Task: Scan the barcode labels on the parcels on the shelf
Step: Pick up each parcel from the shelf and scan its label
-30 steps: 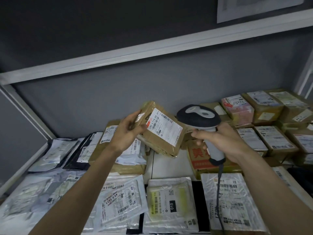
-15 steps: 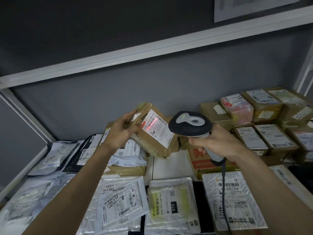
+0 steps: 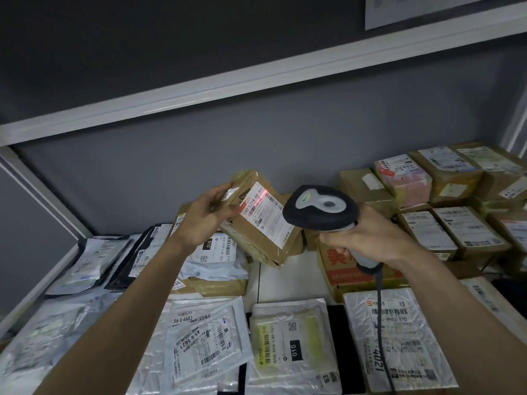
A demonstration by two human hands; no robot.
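Observation:
My left hand (image 3: 204,216) grips a small brown cardboard parcel (image 3: 258,236) by its upper left corner and holds it tilted above the shelf. Its white barcode label (image 3: 263,213) faces me, with a red scan line across the label's upper part. My right hand (image 3: 368,235) grips the grey handle of a black-headed barcode scanner (image 3: 320,208), whose head sits just right of the label and points at it. The scanner's cable (image 3: 380,323) hangs down over the parcels below.
White and black plastic mailers (image 3: 205,337) lie flat across the near and left shelf (image 3: 279,277). Stacked cardboard boxes (image 3: 450,178) fill the right back. A box with red print (image 3: 345,269) sits under my right hand. An upper shelf edge (image 3: 256,86) runs overhead.
The scanner moved left toward the held parcel, and a red scan line has appeared on its label. My left hand keeps holding the parcel at nearly the same place.

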